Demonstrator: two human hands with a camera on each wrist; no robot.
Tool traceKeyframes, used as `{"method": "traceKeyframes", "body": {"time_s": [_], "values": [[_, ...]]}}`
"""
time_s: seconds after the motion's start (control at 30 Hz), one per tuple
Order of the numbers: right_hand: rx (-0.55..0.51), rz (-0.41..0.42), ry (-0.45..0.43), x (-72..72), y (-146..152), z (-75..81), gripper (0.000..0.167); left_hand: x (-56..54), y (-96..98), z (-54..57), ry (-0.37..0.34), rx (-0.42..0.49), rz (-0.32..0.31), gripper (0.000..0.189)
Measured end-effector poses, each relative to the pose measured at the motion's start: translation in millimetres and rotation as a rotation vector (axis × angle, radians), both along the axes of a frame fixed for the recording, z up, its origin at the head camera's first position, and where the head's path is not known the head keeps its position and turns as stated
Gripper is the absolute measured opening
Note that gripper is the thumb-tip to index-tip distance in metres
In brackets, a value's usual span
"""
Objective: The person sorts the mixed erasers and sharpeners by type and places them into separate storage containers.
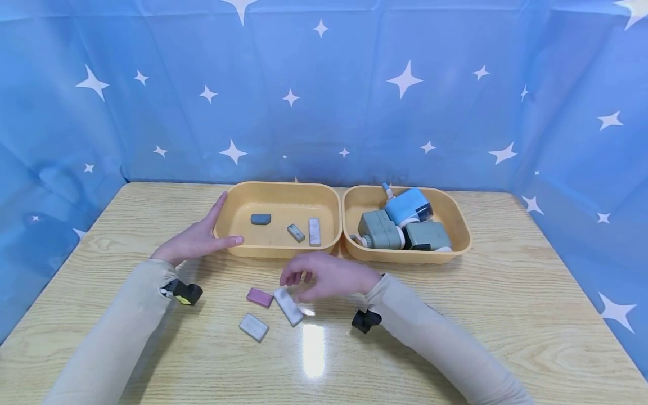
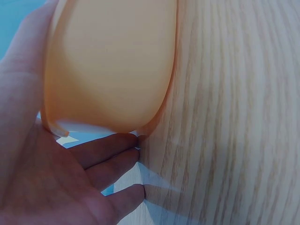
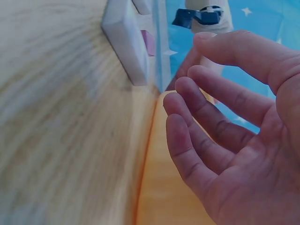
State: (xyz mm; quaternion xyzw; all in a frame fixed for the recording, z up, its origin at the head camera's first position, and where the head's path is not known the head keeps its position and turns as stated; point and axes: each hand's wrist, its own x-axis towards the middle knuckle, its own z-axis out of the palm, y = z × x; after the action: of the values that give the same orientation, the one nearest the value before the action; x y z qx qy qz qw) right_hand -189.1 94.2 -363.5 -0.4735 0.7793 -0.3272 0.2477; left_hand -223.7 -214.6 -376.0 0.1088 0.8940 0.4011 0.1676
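Observation:
My left hand (image 1: 199, 239) rests against the left end of a yellow-orange bin (image 1: 283, 251), its thumb near the front rim and its fingers spread along the outside. In the left wrist view, the bin's smooth wall (image 2: 112, 61) lies between thumb and fingers. My right hand (image 1: 329, 274) hovers over the table just in front of that bin, fingers loosely bent with nothing between them. Closest to it is a long whitish block (image 1: 288, 306), also visible in the right wrist view. Beside that block lie a pink block (image 1: 260, 297) and a shorter grey-white block (image 1: 254, 327).
Inside the left bin are a dark blue-grey block (image 1: 260, 219), a small grey block (image 1: 296, 232) and a whitish block (image 1: 314, 232). A second bin (image 1: 405, 256) adjoins on the right, holding two grey-green bottle-like containers (image 1: 381, 229) and a blue one (image 1: 408, 205). A starry blue curtain (image 1: 314, 124) stands behind.

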Motion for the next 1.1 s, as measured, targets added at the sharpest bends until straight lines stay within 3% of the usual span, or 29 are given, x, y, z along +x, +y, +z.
{"method": "traceKeyframes", "body": {"time_s": [0.23, 0.57, 0.83, 1.1], "values": [[0.040, -0.021, 0.020, 2.0, -1.9, -7.6, 0.032, -0.5, 0.5, 0.2, -0.005, 0.009, 0.002, 0.111], [0.109, -0.050, -0.019, 3.1, -3.4, -15.0, 0.048, -1.4, 0.3, -0.7, 0.003, 0.008, -0.004, 0.112], [0.147, -0.036, 0.027, 4.9, -6.2, -15.4, 0.050, -2.4, -0.2, -2.0, 0.001, -0.003, -0.001, 0.113], [0.182, -0.037, 0.016, 7.2, -6.7, -16.6, 0.062, -4.0, -1.6, -4.6, 0.001, -0.004, 0.001, 0.113]]}}
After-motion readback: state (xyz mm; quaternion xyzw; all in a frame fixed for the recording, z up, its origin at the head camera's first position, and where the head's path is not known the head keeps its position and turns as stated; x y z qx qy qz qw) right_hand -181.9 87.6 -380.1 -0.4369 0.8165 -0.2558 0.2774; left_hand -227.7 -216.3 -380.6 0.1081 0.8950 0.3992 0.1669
